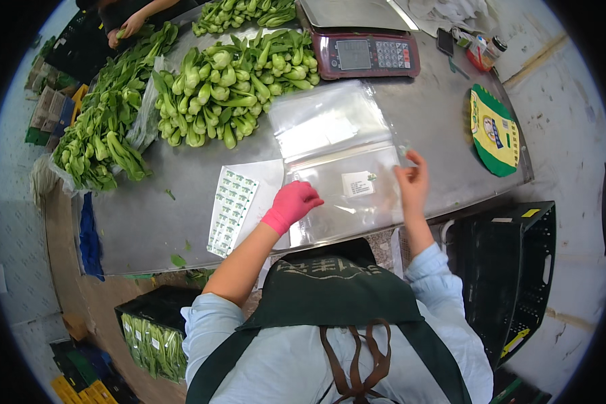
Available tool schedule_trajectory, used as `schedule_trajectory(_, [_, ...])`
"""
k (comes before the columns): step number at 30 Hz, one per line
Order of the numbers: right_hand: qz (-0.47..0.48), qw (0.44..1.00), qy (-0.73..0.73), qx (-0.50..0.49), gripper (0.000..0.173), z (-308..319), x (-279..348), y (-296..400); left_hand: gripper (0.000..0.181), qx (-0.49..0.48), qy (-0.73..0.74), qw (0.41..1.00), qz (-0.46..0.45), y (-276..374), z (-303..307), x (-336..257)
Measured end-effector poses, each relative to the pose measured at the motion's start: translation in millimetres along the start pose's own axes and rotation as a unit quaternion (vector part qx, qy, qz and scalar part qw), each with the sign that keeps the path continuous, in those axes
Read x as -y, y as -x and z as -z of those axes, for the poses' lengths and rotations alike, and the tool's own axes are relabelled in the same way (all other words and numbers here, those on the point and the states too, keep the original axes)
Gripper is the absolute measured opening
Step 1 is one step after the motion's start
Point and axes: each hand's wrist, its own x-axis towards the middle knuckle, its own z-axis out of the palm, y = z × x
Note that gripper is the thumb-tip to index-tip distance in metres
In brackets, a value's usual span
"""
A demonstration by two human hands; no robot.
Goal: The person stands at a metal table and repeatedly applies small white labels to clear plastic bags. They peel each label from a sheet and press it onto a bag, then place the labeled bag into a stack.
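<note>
My left hand (293, 202), in a pink glove, rests over the left part of a clear plastic bag (328, 222), fingers curled together; whether they grip anything is hidden. A white label (358, 184) with print and a small green sticker (371, 177) show on that bag. Bare, my right hand (414, 182) is at the bag's right edge with bent fingers. Something small, greenish and blurred lies by its fingertips, and I cannot tell if it is held. More clear bags (328, 108) lie stacked behind. Left of my gloved hand is a sheet of green-and-white stickers (232, 212).
Bok choy (212, 91) is heaped at the back, with another pile (101, 126) at left. A digital scale (368, 55) stands behind the bags. A green-and-yellow package (494, 131) lies right. Dark crates (504, 272) stand below the table edge. Another person's hands (131, 25) handle greens.
</note>
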Motion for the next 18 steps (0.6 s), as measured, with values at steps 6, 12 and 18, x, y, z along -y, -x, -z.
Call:
schedule_trajectory(6, [-0.065, 0.991, -0.118, -0.003, 0.029, 17, -23, 3, 0.017, -0.248, 0.426, 0.832, 0.254, -10, 15, -5])
schedule_trajectory(12, [-0.015, 0.969, 0.208, 0.134, 0.027, -23, -23, 4, 0.031, -0.080, 0.089, 0.992, -0.038, 5, 20, -24])
schedule_trajectory(18, [-0.001, 0.997, 0.075, 0.024, 0.023, 3, -13, 0, 0.016, 0.022, 0.035, 0.998, 0.037, 0, -3, -1])
